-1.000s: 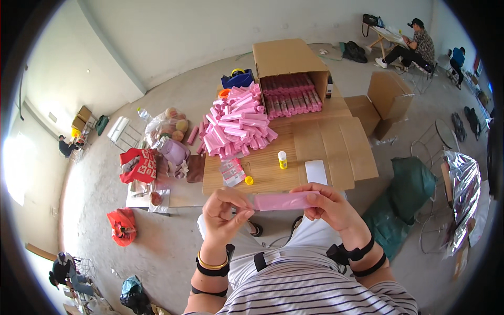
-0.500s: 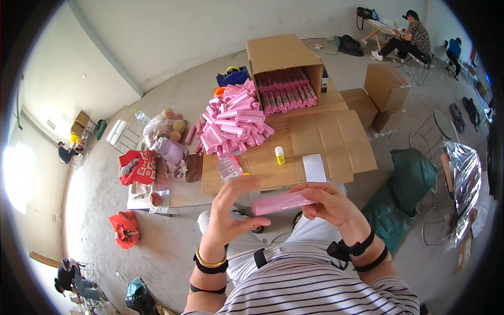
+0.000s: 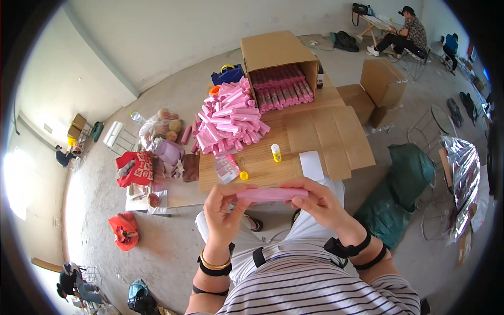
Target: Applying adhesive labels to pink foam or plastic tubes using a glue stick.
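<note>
Between my two hands a pink rolled packet (image 3: 270, 195) lies almost level, above my lap and just in front of the table edge. My left hand (image 3: 224, 208) pinches its left end, and my right hand (image 3: 314, 202) grips its right end with thumb and fingers. Beyond them on the wooden table (image 3: 252, 169) stand a glue stick (image 3: 276, 153) with a yellow base and white body, and its likely cap, a small yellow round piece (image 3: 243, 176). A white paper sheet (image 3: 312, 165) lies to the right. Farther back is a heap of similar pink packets (image 3: 231, 116).
An open cardboard box (image 3: 278, 50) holding rows of pink packets stands at the table's back, beside a blue tape dispenser (image 3: 228, 75). A cardboard flap (image 3: 336, 139) covers the right side. Bags, including a red one (image 3: 135, 169), sit left; a green sack (image 3: 401, 184) lies right.
My left hand has come in from beside the packet and closed on its left end. The packet now lies level, looks narrower and sits slightly farther from me.
</note>
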Action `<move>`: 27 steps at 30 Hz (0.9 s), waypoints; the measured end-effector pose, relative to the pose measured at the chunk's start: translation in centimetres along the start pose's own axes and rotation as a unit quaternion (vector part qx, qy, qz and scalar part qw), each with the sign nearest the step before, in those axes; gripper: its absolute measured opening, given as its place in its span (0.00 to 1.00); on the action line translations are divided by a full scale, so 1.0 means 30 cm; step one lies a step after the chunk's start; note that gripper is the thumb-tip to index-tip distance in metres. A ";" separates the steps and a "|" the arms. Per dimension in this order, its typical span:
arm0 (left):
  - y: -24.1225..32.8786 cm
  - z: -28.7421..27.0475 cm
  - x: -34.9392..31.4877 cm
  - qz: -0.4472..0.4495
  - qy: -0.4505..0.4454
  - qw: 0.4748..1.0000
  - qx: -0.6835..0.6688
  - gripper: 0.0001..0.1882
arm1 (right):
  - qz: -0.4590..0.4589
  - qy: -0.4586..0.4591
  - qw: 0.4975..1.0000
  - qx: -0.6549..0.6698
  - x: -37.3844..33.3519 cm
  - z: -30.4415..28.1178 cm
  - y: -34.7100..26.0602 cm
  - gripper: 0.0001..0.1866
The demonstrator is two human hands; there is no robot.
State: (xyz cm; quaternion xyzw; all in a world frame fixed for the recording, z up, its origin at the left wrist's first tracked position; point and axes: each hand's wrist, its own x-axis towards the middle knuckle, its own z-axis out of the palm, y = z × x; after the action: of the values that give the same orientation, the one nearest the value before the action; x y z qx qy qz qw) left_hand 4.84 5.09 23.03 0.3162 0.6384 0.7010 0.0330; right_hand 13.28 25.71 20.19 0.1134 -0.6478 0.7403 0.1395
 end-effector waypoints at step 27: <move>-0.041 0.080 -0.036 -0.032 0.034 0.999 -0.027 0.05 | 0.040 -0.007 0.999 -0.021 -0.007 0.025 -0.015 0.15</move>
State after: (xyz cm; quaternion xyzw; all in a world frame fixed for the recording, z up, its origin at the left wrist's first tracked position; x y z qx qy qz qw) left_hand 6.43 6.91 21.43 0.2699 0.6302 0.7268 0.0421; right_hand 13.62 24.99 20.64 0.0897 -0.6679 0.7309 0.1081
